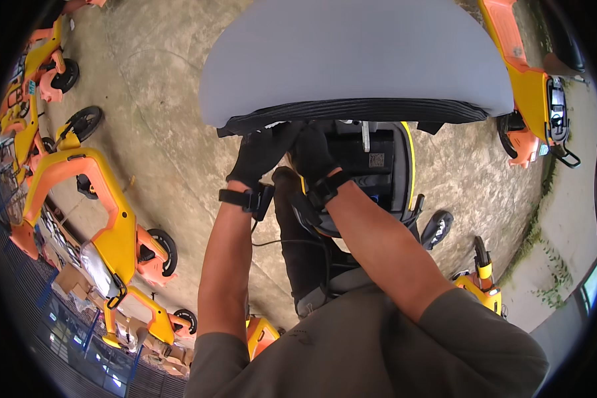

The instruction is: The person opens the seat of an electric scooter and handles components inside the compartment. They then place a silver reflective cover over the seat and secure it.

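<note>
A large grey seat (358, 53) is tipped up in front of me, its black ribbed lower edge (378, 108) facing me. Both my hands wear black gloves and meet just below the left part of that edge. My left hand (260, 158) has its fingers drawn together, pointing toward the other hand. Curled close beside it is my right hand (314, 151). Whatever sits between the fingertips is hidden by the gloves and the edge. Right of my hands, the open black compartment (371, 179) of a yellow-trimmed vehicle shows a metal bracket (366, 137) and a square code label (377, 160).
Several yellow and orange scooter frames (116, 212) stand along the left, with cardboard boxes (73, 282) behind them. Another yellow scooter (530, 86) is at the far right. A thin black cable (288, 241) runs below my forearms. The floor is stained concrete (159, 79).
</note>
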{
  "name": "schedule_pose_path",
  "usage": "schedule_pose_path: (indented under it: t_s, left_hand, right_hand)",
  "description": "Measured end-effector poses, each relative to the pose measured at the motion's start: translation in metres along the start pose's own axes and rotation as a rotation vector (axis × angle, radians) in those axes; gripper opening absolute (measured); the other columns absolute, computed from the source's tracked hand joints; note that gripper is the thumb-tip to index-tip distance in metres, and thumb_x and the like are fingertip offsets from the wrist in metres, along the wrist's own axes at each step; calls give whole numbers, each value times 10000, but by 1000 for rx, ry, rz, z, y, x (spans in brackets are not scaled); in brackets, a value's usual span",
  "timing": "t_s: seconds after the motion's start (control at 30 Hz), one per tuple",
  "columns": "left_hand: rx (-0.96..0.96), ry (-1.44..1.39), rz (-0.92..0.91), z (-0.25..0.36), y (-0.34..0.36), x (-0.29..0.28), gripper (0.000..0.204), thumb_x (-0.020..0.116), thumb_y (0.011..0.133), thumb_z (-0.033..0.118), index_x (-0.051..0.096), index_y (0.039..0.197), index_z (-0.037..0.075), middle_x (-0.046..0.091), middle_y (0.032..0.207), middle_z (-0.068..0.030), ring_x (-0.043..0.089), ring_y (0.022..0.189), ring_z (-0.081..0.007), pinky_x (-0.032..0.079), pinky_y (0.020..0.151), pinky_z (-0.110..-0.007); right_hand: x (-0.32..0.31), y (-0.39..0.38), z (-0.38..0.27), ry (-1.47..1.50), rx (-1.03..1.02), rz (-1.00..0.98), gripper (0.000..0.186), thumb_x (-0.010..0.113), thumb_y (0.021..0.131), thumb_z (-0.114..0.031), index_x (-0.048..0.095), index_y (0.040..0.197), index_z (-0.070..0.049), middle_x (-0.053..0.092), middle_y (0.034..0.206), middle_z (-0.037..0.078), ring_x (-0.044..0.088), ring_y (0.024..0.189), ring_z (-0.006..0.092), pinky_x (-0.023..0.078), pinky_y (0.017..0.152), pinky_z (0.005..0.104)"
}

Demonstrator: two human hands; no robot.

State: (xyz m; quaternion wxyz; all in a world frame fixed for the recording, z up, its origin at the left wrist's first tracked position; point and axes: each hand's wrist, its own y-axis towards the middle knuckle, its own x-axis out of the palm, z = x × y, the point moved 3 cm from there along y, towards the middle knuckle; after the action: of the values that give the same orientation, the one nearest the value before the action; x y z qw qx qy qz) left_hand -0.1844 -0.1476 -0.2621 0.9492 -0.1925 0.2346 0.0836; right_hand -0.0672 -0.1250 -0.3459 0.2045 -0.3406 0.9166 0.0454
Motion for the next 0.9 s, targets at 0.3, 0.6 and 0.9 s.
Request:
schedule_pose_path:
  t_s: [0.3,0.6,0.9]
  left_hand:
    - [8,473,-115,-25,-2,-1,281,531,932,267,627,1140,105,669,1008,-87,623,960,-206,485,834,-370]
    - [-271,-338,153,-30,-16,13,263,572,905,207,609,1103,38,649,1009,-138,600,948,-225,478,852,-402]
    - [238,399,168,-20,-2,8,362,486,909,145,552,1265,166,666,826,-63,663,703,-214,517,553,-324]
  right_hand:
    - [-8,6,-32,25,362,-263,125,652,645,-80,614,763,-58,622,801,157,603,708,339,456,579,426]
    - [-3,-15,0,-170,7,-60,115,621,769,-51,603,881,-33,621,877,146,601,808,295,468,668,367]
    - [-33,13,-62,-102,64,-130,144,617,737,-47,548,862,-24,571,756,113,581,731,300,463,606,356]
